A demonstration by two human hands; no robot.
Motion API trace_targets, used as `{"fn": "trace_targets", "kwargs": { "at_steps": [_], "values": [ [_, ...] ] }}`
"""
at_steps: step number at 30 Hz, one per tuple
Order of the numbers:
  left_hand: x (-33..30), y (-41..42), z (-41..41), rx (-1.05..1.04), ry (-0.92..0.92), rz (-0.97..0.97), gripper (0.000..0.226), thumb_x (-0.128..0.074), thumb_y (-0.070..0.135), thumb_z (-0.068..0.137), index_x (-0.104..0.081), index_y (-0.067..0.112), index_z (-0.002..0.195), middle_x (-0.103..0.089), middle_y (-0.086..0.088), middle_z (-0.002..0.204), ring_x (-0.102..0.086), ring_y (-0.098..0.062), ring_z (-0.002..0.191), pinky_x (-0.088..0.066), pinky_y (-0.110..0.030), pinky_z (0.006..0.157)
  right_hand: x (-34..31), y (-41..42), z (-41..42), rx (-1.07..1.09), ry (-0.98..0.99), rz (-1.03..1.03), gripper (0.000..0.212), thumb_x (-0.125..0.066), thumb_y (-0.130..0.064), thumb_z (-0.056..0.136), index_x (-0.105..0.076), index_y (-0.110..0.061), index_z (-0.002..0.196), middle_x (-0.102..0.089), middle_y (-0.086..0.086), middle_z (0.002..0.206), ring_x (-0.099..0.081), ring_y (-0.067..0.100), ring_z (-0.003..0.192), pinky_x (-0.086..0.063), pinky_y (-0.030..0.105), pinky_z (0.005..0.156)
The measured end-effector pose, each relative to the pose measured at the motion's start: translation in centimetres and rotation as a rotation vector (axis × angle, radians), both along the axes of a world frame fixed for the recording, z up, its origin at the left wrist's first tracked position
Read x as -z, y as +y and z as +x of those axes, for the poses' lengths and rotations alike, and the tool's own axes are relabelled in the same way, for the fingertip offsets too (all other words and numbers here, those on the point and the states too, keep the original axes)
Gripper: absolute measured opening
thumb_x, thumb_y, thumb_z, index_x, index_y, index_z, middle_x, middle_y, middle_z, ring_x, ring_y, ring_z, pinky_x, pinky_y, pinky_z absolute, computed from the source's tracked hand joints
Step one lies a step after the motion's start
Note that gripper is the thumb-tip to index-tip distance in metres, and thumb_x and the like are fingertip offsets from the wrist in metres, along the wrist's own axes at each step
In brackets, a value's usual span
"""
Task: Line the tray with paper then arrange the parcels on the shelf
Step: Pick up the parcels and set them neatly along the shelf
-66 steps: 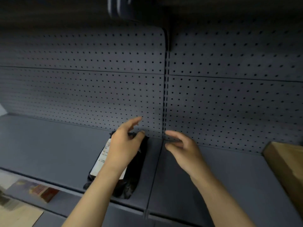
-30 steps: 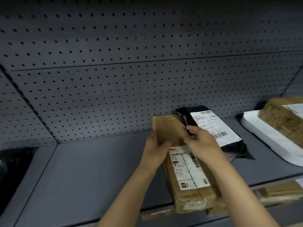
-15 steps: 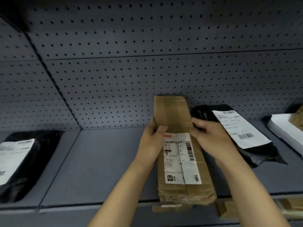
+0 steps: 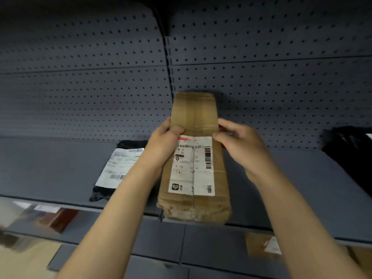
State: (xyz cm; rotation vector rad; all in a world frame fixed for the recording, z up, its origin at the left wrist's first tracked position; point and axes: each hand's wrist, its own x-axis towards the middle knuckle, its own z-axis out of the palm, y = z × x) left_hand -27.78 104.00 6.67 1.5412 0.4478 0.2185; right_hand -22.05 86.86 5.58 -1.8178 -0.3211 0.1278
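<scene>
A long brown cardboard parcel (image 4: 196, 115) with a white shipping label lies lengthwise on the grey shelf (image 4: 50, 170), its far end against the pegboard back and its near end over the shelf's front edge. My left hand (image 4: 163, 147) grips its left side and my right hand (image 4: 239, 143) grips its right side, thumbs on top. A black bag parcel (image 4: 118, 168) with a white label lies on the shelf just left of it, partly behind my left forearm. Another black parcel (image 4: 350, 150) sits at the far right.
The pegboard back panel (image 4: 80, 87) has a vertical slotted post (image 4: 169, 63) right behind the brown parcel. A lower shelf (image 4: 211, 244) holds a brown parcel (image 4: 261, 244) at the right and blurred boxes (image 4: 54, 218) at the left.
Both hands carried the brown parcel leftwards along the shelf; it now sits beside the left black bag parcel, at the post. The right black parcel has slid to the frame's edge.
</scene>
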Motion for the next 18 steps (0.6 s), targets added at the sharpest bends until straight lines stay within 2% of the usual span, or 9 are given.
{"fn": "trace_targets", "kwargs": {
  "at_steps": [2,4,7,9,11,13,16,18],
  "values": [
    [-0.7,4.2,-1.7,-0.025,0.021,0.002,0.028,-0.055,0.018,0.102,-0.068,0.019,0.128,-0.081,-0.007,0.093,-0.077,-0.019,0.074,-0.063,-0.028,0.067,0.2,4.3,-1.2,-0.046,0.023,0.021,0.051,-0.066,-0.025,0.09,-0.059,-0.026,0.141,-0.067,-0.014,0.128,-0.064,0.001,0.111,-0.051,0.024,0.095],
    [-1.1,8.2,-3.4,-0.053,0.056,0.027,0.028,-0.055,0.016,0.102,-0.067,0.013,0.127,-0.079,-0.003,0.078,-0.074,-0.014,0.058,-0.057,-0.021,0.049,0.7,8.5,-2.3,-0.089,0.05,0.03,0.053,-0.066,-0.025,0.089,-0.057,-0.025,0.142,-0.067,-0.013,0.128,-0.063,0.005,0.114,-0.051,0.029,0.099],
    [-1.0,12.7,-5.3,-0.091,0.126,0.043,0.025,-0.054,0.016,0.102,-0.066,0.008,0.122,-0.075,-0.005,0.072,-0.07,-0.015,0.051,-0.053,-0.019,0.043,1.7,13.4,-3.4,-0.141,0.066,0.013,0.055,-0.065,-0.028,0.088,-0.056,-0.025,0.143,-0.067,-0.012,0.128,-0.063,0.006,0.114,-0.051,0.029,0.098],
    [-0.4,14.7,-6.1,-0.111,0.166,0.054,0.016,-0.054,0.017,0.102,-0.064,0.01,0.113,-0.072,-0.004,0.065,-0.068,-0.013,0.044,-0.051,-0.018,0.04,2.1,15.7,-3.9,-0.176,0.075,-0.001,0.052,-0.063,-0.025,0.091,-0.056,-0.025,0.142,-0.066,-0.013,0.125,-0.062,0.004,0.108,-0.05,0.02,0.087],
    [0.8,16.1,-6.5,-0.126,0.202,0.056,0.012,-0.053,0.018,0.103,-0.062,0.011,0.107,-0.071,-0.004,0.062,-0.067,-0.012,0.041,-0.05,-0.018,0.039,2.8,17.4,-4.1,-0.205,0.091,-0.031,0.05,-0.062,-0.021,0.093,-0.057,-0.023,0.142,-0.066,-0.012,0.122,-0.063,0.003,0.103,-0.048,0.018,0.081],
    [2.3,16.8,-6.7,-0.133,0.231,0.034,0.013,-0.053,0.019,0.104,-0.063,0.014,0.109,-0.075,-0.002,0.063,-0.07,-0.013,0.047,-0.053,-0.021,0.044,4.1,18.5,-4.1,-0.209,0.115,-0.072,0.053,-0.062,-0.022,0.092,-0.054,-0.022,0.144,-0.064,-0.007,0.133,-0.062,0.008,0.111,-0.049,0.021,0.085],
    [4.5,17.4,-6.5,-0.16,0.244,0.008,0.029,-0.059,0.025,0.102,-0.064,0.015,0.128,-0.079,-0.005,0.084,-0.075,-0.019,0.066,-0.058,-0.031,0.063,5.6,18.6,-4.5,-0.2,0.188,-0.104,0.055,-0.061,-0.036,0.093,-0.053,-0.023,0.145,-0.062,-0.005,0.138,-0.058,0.007,0.109,-0.041,0.015,0.073],
    [4.9,17.6,-6.3,-0.169,0.242,0.021,0.036,-0.061,0.026,0.1,-0.061,0.016,0.135,-0.078,-0.007,0.096,-0.075,-0.02,0.075,-0.057,-0.032,0.067,6.1,18.5,-4.4,-0.181,0.181,-0.11,0.055,-0.06,-0.042,0.093,-0.054,-0.024,0.144,-0.063,-0.004,0.137,-0.059,0.008,0.111,-0.041,0.017,0.076]
  ]
}}
